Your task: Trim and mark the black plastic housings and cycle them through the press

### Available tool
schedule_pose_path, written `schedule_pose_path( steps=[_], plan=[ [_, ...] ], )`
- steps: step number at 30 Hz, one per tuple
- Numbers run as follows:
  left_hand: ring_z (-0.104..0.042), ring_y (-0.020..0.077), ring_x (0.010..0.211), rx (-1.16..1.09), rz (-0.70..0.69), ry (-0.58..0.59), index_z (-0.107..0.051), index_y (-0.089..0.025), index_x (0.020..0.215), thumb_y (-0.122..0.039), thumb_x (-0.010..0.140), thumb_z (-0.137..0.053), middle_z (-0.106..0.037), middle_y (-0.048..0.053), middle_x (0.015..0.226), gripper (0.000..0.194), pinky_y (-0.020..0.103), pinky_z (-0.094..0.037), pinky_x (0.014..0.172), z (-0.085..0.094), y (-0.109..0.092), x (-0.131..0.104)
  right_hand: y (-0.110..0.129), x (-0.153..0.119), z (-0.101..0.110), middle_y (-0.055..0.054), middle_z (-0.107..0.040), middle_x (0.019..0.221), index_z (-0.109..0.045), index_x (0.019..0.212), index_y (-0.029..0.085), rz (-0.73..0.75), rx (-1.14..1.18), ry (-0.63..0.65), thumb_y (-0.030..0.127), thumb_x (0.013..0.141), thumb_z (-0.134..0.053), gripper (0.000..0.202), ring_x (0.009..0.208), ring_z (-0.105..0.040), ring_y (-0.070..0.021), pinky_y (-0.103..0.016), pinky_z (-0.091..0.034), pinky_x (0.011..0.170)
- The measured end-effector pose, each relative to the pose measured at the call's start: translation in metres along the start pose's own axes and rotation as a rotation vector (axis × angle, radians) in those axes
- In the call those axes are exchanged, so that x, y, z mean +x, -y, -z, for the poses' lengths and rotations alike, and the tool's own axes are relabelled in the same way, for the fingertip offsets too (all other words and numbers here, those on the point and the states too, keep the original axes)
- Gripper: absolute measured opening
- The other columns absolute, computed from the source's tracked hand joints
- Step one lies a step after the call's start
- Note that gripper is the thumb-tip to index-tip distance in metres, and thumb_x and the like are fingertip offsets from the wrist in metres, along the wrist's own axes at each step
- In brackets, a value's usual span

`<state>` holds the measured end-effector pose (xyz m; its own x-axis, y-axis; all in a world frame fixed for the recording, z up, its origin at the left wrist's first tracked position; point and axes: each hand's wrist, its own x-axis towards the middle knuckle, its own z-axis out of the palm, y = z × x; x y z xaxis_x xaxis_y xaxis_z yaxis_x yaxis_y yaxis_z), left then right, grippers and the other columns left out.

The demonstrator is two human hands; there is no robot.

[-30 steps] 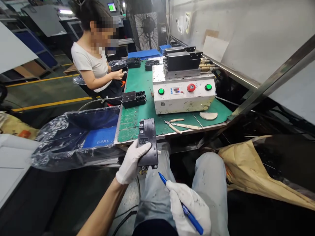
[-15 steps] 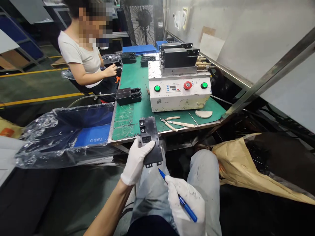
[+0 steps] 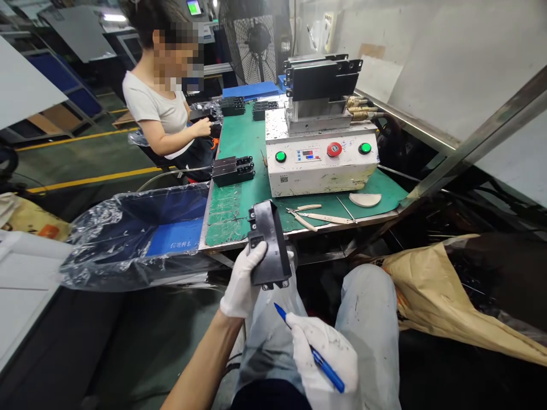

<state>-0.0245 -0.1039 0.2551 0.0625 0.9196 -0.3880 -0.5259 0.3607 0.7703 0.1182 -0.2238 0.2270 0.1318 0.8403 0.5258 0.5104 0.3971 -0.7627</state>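
Note:
My left hand (image 3: 243, 279), in a white glove, is closed around a black plastic housing (image 3: 270, 245). The thumb lies across its face and the fingers are hidden behind it. The housing is tilted so a long side shows, with small tabs along its lower end. My right hand (image 3: 327, 356), also gloved, grips a blue pen (image 3: 325, 369) near its front. The pen's tip points up and left, just below the housing and apart from it.
A white machine (image 3: 320, 171) on the green-topped table (image 3: 228, 219) carries black housings (image 3: 325, 80). Nippers (image 3: 305, 216) lie before it. More housings (image 3: 233, 169) sit at left, beside a plastic-lined bin (image 3: 128, 239). A co-worker (image 3: 160, 117) sits beyond; a brown bag (image 3: 427, 279) stands at right.
My left hand has turned the housing, showing more of its side. On the machine, the black housings have risen, exposing a metal block beneath. The whole view has shifted slightly.

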Motion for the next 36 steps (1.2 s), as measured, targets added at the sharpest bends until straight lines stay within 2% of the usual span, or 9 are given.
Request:
schedule_pose_path(
  steps=[4, 7, 10, 13, 15, 18, 22, 29, 36],
  plan=[
    [-0.073, 0.0262, 0.079, -0.241, 0.186, 0.049, -0.069, -0.011, 0.115, -0.077, 0.085, -0.060, -0.073, 0.013, 0.088, 0.073, 0.035, -0.062, 0.066, 0.008, -0.010, 0.006, -0.001, -0.008, 0.004, -0.001, -0.081, 0.099, -0.076, 0.111, 0.029, -0.097, 0.088, -0.088, 0.011, 0.090, -0.066, 0.030, 0.082, -0.079, -0.0231, -0.033, -0.068, 0.073],
    [-0.061, 0.0167, 0.056, -0.434, 0.221, 0.272, -0.069, -0.013, 0.100, -0.086, 0.088, -0.034, -0.063, 0.006, 0.074, 0.082, 0.029, -0.055, 0.050, 0.014, -0.007, 0.018, 0.007, -0.007, 0.000, 0.000, -0.081, 0.098, -0.076, 0.110, 0.033, -0.125, 0.154, -0.184, 0.012, 0.089, -0.066, 0.032, 0.082, -0.079, -0.0238, -0.033, -0.068, 0.074],
    [-0.042, 0.0094, 0.043, -0.611, 0.221, 0.444, -0.066, -0.014, 0.097, -0.077, 0.096, -0.035, -0.050, -0.001, 0.065, 0.071, 0.022, -0.039, 0.035, 0.019, 0.003, 0.027, 0.020, -0.004, -0.007, 0.001, -0.081, 0.093, -0.078, 0.107, 0.035, -0.179, 0.158, -0.249, 0.014, 0.091, -0.063, 0.030, 0.078, -0.078, -0.0239, -0.034, -0.067, 0.071],
    [-0.035, 0.0056, 0.042, -0.711, 0.212, 0.488, -0.064, -0.015, 0.100, -0.054, 0.098, -0.057, -0.044, -0.005, 0.065, 0.039, 0.017, -0.029, 0.033, 0.021, 0.012, 0.029, 0.028, -0.005, -0.016, 0.001, -0.081, 0.090, -0.077, 0.105, 0.036, -0.192, 0.154, -0.250, 0.017, 0.092, -0.061, 0.028, 0.076, -0.078, -0.0237, -0.035, -0.066, 0.069],
    [-0.035, 0.0045, 0.042, -0.742, 0.210, 0.517, -0.063, -0.016, 0.101, -0.043, 0.096, -0.064, -0.043, -0.006, 0.065, 0.028, 0.015, -0.028, 0.033, 0.021, 0.015, 0.028, 0.028, -0.008, -0.022, 0.002, -0.081, 0.088, -0.076, 0.106, 0.037, -0.183, 0.139, -0.257, 0.020, 0.093, -0.061, 0.027, 0.074, -0.078, -0.0236, -0.036, -0.065, 0.067],
    [-0.040, 0.0039, 0.043, -0.775, 0.207, 0.528, -0.063, -0.015, 0.103, -0.036, 0.094, -0.067, -0.045, -0.006, 0.066, 0.023, 0.013, -0.030, 0.033, 0.021, 0.018, 0.027, 0.026, -0.011, -0.027, 0.003, -0.081, 0.086, -0.074, 0.105, 0.037, -0.146, 0.116, -0.256, 0.021, 0.092, -0.059, 0.026, 0.069, -0.077, -0.0232, -0.037, -0.065, 0.063],
    [-0.039, 0.0028, 0.042, -0.806, 0.188, 0.494, -0.062, -0.015, 0.103, -0.031, 0.100, -0.059, -0.044, -0.006, 0.066, 0.016, 0.012, -0.026, 0.033, 0.022, 0.021, 0.030, 0.028, -0.011, -0.018, 0.004, -0.079, 0.084, -0.074, 0.106, 0.040, -0.123, 0.127, -0.170, 0.022, 0.092, -0.059, 0.027, 0.065, -0.076, -0.0221, -0.035, -0.065, 0.057],
    [-0.025, 0.0065, 0.042, -0.603, 0.205, 0.372, -0.063, -0.017, 0.099, -0.055, 0.102, -0.046, -0.038, -0.005, 0.067, 0.042, 0.021, -0.023, 0.034, 0.022, 0.021, 0.030, 0.036, -0.002, -0.013, 0.004, -0.080, 0.093, -0.072, 0.119, 0.045, -0.125, 0.194, -0.141, 0.019, 0.087, -0.063, 0.042, 0.071, -0.078, -0.0257, -0.038, -0.068, 0.062],
    [-0.021, 0.0084, 0.042, -0.542, 0.263, 0.335, -0.063, -0.018, 0.093, -0.064, 0.100, -0.043, -0.035, -0.004, 0.064, 0.051, 0.023, -0.021, 0.034, 0.022, 0.021, 0.031, 0.047, 0.001, -0.010, 0.007, -0.081, 0.101, -0.066, 0.130, 0.052, -0.132, 0.132, -0.022, 0.017, 0.087, -0.067, 0.055, 0.083, -0.080, -0.0298, -0.045, -0.069, 0.070]
  ],
)
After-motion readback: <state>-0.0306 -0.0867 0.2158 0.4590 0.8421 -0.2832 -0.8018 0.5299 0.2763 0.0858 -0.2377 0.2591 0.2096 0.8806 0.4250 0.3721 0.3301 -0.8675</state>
